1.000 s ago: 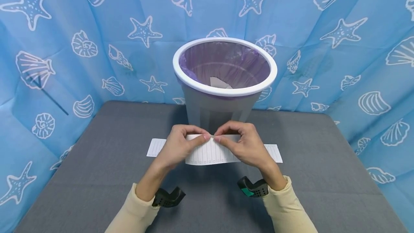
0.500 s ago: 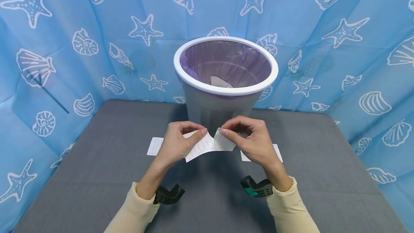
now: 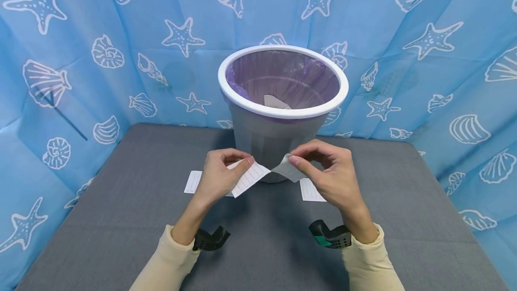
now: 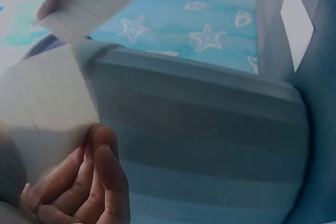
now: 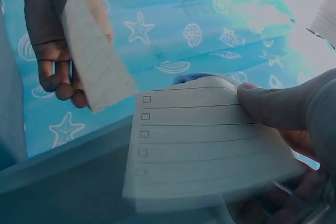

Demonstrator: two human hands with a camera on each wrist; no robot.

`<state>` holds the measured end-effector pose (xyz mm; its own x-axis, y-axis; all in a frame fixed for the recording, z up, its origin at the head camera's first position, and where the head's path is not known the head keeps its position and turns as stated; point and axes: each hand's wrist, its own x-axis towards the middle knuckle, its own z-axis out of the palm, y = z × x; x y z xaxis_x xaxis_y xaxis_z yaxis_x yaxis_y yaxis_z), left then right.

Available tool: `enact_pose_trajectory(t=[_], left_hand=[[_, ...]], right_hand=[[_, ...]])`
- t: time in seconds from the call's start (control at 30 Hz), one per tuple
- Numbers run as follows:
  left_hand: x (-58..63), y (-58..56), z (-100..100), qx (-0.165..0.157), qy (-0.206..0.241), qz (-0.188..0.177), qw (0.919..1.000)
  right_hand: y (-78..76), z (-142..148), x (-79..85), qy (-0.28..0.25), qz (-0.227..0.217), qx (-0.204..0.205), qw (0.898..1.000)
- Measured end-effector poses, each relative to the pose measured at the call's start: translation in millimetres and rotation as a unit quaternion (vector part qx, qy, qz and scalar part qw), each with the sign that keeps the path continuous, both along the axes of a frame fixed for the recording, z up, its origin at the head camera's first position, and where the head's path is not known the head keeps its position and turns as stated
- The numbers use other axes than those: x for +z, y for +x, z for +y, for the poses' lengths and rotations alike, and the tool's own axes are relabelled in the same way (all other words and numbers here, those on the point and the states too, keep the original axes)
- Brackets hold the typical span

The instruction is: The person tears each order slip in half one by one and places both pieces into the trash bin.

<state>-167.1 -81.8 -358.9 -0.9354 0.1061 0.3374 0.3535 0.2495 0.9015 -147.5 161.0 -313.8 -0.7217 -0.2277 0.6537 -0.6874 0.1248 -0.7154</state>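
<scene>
In the head view my left hand (image 3: 218, 174) pinches a piece of white lined paper (image 3: 252, 178) between thumb and fingers. My right hand (image 3: 333, 172) pinches another piece of the same paper (image 3: 287, 169), tilted with its plain greyish side showing. The two pieces meet only at a corner, with a V-shaped tear opening above it. Small checkboxes line the edge of the right-hand piece (image 5: 199, 140) in the right wrist view. Both hands are held in front of the waste bin (image 3: 258, 134). In the left wrist view, the left-hand piece (image 4: 47, 98) hides part of the bin.
Lined paper slips lie on the grey table, one on the left (image 3: 193, 182) and one on the right (image 3: 312, 190), partly behind the hands. A purple liner (image 3: 295, 80) lines the bin, with white paper (image 3: 275, 102) inside. A blue shell-patterned curtain (image 3: 157, 12) hangs behind.
The single sheet pinched by both hands has torn down from its top edge. My right hand has moved right and slightly up with its piece, while the left shifted slightly left and up.
</scene>
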Motion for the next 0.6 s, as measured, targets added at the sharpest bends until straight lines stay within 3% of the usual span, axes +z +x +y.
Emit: enact_pose_trajectory(t=[0.23, 0.6], left_hand=[[-1.5, -3.2, -3.9, 0.017, -0.019, -0.005, 0.9997], [12.9, 7.3, -8.1, -0.016, 0.0, 0.017, 0.9997]], right_hand=[[-0.3, 10.1, 4.7, -0.022, 0.003, -0.03, 0.999], [-1.7, 18.4, 6.7, -0.026, -0.018, -0.034, 0.999]])
